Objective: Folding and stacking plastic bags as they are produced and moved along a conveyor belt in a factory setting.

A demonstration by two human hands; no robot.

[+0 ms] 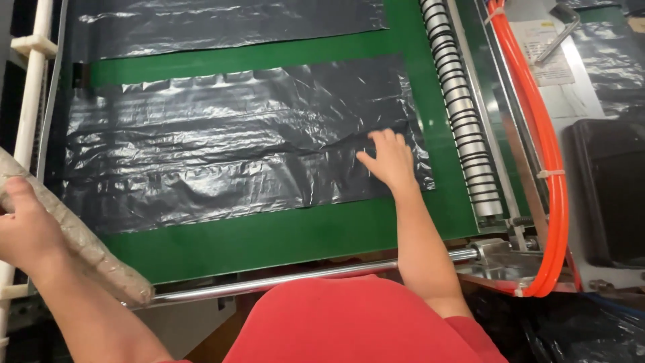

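A wrinkled black plastic bag lies flat on a green conveyor belt. My right hand rests palm down on the bag's right end, fingers spread, holding nothing. At the left edge my left hand grips a long tube wrapped in brownish plastic, which slants down toward the belt's near left corner. Another black bag lies further up the belt.
A roller with black rings runs along the belt's right side, next to orange hoses. A steel rod spans the near edge. A dark bin stands at the right. White frame bars border the left.
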